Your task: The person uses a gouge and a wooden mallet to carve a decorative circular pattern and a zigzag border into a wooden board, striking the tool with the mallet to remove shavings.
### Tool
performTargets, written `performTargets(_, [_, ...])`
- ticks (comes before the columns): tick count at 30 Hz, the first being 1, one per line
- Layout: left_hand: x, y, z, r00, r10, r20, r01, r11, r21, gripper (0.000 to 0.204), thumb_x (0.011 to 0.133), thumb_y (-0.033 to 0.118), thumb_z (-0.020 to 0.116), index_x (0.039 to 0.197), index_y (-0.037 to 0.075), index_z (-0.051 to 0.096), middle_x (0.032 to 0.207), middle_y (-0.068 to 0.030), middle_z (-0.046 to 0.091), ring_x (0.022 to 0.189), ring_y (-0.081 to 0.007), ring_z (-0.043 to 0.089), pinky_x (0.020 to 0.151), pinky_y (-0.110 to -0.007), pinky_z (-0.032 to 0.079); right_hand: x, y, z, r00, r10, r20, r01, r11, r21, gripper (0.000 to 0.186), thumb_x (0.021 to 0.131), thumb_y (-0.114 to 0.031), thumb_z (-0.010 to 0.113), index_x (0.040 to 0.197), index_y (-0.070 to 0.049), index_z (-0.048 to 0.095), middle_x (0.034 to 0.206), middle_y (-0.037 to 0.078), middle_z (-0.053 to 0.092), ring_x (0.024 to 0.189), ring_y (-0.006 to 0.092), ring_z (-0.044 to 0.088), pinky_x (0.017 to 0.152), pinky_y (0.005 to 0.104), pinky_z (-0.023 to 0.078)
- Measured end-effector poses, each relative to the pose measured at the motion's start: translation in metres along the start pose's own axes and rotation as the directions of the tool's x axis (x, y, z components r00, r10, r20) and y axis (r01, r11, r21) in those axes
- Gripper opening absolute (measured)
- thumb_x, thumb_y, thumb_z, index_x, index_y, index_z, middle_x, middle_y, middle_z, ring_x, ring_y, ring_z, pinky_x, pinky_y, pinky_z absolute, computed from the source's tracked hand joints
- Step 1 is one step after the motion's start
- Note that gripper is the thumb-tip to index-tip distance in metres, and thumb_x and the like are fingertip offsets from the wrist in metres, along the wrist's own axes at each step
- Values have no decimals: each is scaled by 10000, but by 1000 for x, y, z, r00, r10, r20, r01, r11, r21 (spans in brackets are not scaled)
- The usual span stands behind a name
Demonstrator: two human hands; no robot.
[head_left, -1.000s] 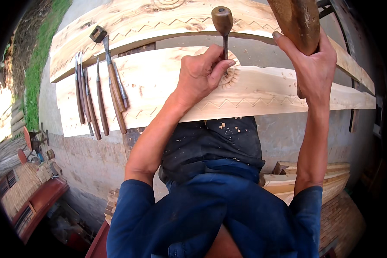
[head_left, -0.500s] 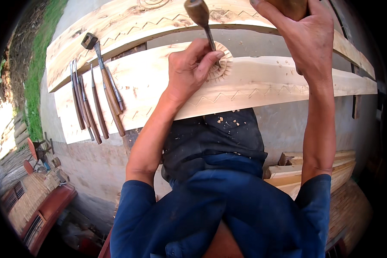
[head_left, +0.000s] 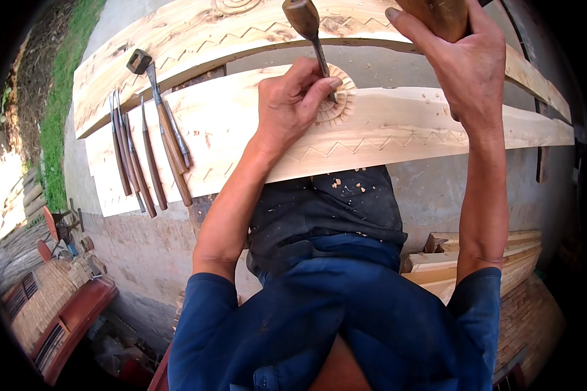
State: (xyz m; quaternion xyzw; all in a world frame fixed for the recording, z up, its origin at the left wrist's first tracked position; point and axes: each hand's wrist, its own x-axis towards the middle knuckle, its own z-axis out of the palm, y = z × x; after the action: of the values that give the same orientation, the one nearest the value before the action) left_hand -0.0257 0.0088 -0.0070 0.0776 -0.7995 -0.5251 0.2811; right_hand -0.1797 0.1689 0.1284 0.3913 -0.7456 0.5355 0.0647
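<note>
Brown wooden-handled chisel with a dark metal shank (head_left: 312,31) is held low on the shank by the left grip (head_left: 287,107), closed around it, its tip set down at a round, notched carving (head_left: 347,98) by the far edge of the long pale wooden plank (head_left: 398,120). A thick, rounded brown wooden block (head_left: 440,18) is clasped by the right grip (head_left: 471,81), above the plank's far edge. Near the plank's left end, slim dark-handled tools (head_left: 152,159) are laid. Notch-cutting is apparently in hand; for a blow, the chisel must be kept steady and its handle struck squarely.
</note>
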Motion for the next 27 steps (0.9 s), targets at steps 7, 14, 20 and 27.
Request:
performTargets(7, [0, 4, -1, 999, 3, 52, -7, 998, 66, 127, 986, 87, 801, 1055, 5, 732, 763, -87, 779, 664, -138, 741, 606, -277, 547, 2, -4, -1, 998, 58, 36, -61, 996, 70, 503, 855, 6, 853, 1331, 43, 696, 1181, 83, 788, 1099, 127, 705, 998, 305, 558])
performTargets(14, [0, 3, 1, 997, 67, 23, -69, 993, 93, 144, 954, 132, 839, 993, 44, 733, 688, -93, 720, 552, -196, 685, 524, -325, 505, 2, -10, 7, 1000, 2, 2, -2, 1000, -8, 498, 854, -2, 855, 1324, 50, 696, 1162, 83, 788, 1080, 136, 708, 981, 307, 562])
performTargets(20, [0, 12, -3, 993, 8, 119, -25, 989, 144, 143, 984, 68, 800, 1080, -17, 740, 808, -115, 806, 722, -130, 770, 660, -268, 574, 30, -27, -16, 995, -76, -61, 81, 994, 75, 394, 869, -44, 847, 1233, 46, 728, 1055, 73, 773, 954, 131, 705, 875, 306, 578])
performTargets(27, [-3, 11, -4, 994, 65, 91, -79, 985, 156, 152, 972, 70, 811, 1086, -8, 747, 795, -119, 797, 686, -156, 766, 639, -276, 568, 53, -58, -3, 889, -221, 401, 421, 739, -526, 423, 847, -30, 807, 1263, -48, 734, 996, 188, 772, 893, 227, 781, 793, 344, 578])
